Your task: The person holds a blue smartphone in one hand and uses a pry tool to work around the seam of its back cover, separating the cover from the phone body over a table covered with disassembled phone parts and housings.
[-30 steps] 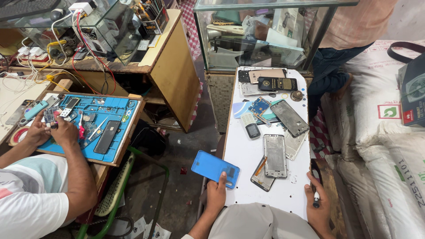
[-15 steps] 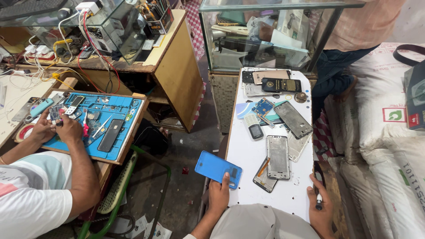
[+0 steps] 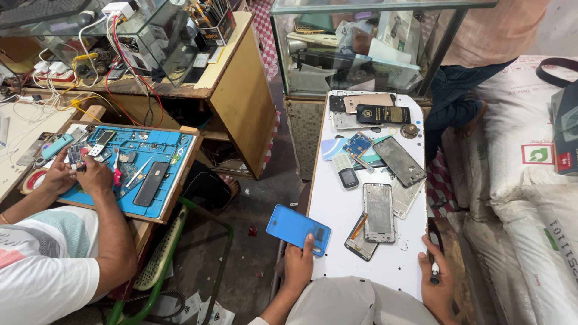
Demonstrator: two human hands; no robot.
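Two hands work at the near edge of a white tabletop (image 3: 337, 216). Left hand (image 3: 299, 263) fingers close around a flat blue phone back cover (image 3: 298, 229), held off the left edge. Right hand (image 3: 438, 287) fingers grip a small dark-handled tool (image 3: 434, 269). Just beyond lies a grey phone frame (image 3: 379, 212). Keeping the cover level and the tool tip steady would serve well.

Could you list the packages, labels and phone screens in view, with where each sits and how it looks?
White sacks: stacked at the right, with a green-and-red square label.
Black card: far end of the white table, rectangular, gold emblem.
Dark phone: mid-table, its screen dark.
Blue phone cover: in the left hand at the table's left edge.
Black phone: on the co-worker's blue mat.
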